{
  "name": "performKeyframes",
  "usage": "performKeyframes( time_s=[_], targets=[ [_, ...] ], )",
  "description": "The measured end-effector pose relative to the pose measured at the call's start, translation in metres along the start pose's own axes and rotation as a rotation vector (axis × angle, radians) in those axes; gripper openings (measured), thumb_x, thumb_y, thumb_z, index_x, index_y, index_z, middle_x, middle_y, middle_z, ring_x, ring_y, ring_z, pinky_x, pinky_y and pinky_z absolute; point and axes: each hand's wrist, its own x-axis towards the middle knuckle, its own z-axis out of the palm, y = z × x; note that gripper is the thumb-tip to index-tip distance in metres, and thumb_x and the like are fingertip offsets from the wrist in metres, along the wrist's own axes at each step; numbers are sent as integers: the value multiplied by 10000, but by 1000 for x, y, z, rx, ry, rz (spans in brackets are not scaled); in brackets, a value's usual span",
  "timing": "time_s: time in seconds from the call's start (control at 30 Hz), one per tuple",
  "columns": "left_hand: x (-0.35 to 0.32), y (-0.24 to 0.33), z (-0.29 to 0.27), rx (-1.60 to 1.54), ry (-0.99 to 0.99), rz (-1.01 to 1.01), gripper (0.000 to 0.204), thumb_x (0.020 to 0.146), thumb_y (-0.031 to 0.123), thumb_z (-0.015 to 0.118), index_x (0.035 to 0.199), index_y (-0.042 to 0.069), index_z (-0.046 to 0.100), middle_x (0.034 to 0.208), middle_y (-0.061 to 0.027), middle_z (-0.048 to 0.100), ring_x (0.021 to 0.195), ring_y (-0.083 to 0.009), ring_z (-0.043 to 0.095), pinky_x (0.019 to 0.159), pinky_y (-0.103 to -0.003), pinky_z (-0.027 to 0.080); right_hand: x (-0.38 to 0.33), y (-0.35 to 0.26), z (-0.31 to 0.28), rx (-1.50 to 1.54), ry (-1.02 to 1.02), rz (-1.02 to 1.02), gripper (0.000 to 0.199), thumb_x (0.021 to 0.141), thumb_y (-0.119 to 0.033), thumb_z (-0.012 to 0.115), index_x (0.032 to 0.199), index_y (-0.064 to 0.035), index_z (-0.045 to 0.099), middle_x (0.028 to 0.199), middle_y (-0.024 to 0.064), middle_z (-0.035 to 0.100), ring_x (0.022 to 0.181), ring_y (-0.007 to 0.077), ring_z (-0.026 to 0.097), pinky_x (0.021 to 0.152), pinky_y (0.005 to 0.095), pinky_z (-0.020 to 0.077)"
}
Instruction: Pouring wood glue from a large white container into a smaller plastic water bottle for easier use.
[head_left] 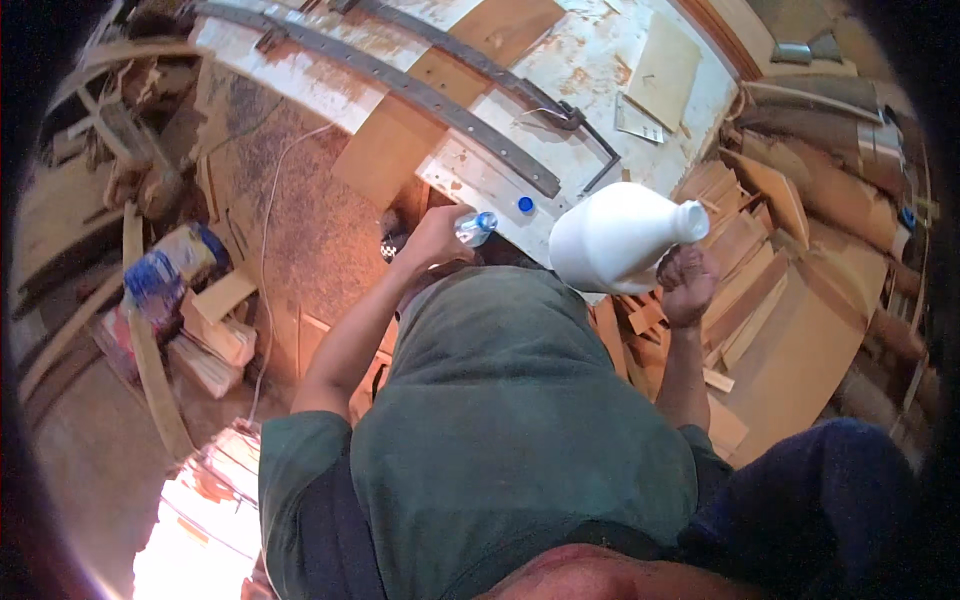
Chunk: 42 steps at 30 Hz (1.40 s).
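My left hand point(437, 240) is closed round a small clear plastic bottle point(477, 229) with blue at its neck, in front of the worktable's near edge. The bottle's mouth tips to the right, and its lower part is hidden by the hand. Opposite it, my right hand point(688, 285) is closed at the handle side of a large white plastic jug point(612, 235). That jug is tilted, with its uncapped mouth toward the right. A blue bottle cap point(525, 205) lies on the table between the two containers.
Two long metal bars point(430, 98) and a brown board point(390, 148) lie across the white, stained worktable point(570, 90). Wood offcuts point(740, 270) are piled at the right. On the left are more scrap wood, a blue-and-white plastic bag point(175, 268) and a thin cable point(268, 220) along the floor.
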Motion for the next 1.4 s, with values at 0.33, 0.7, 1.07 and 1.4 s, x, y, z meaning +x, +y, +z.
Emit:
performKeyframes(
  time_s=[0.33,0.7,1.07,1.4],
  targets=[
    [-18,30,-41,-204,23,-10,585,609,94,842,1166,21,678,1008,-71,727,936,-158,681,873,-317,537,54,-34,-40,-57,270,-157,363,1039,-321,548,784,-64,532,599,-61,374,505,49,319,461,243,241],
    [-55,139,-80,-682,238,48,673,631,132,883,1224,-17,603,998,-62,693,893,-151,671,839,-316,537,182,58,-111,-179,612,-110,337,1011,-384,600,795,-126,587,625,-96,380,518,38,333,450,239,224],
    [-63,197,-91,-742,437,60,601,597,209,870,1111,21,620,1031,-89,684,957,-185,656,873,-326,518,211,118,-180,-95,497,-287,327,1031,-358,573,982,-46,656,656,-73,381,564,59,367,500,256,293],
    [-57,206,-98,-581,432,111,486,660,159,842,1079,23,637,1027,-74,681,931,-165,649,848,-321,513,174,81,-156,-648,499,-233,454,1054,-413,503,1207,6,586,900,73,572,894,193,560,801,345,472]
  ],
)
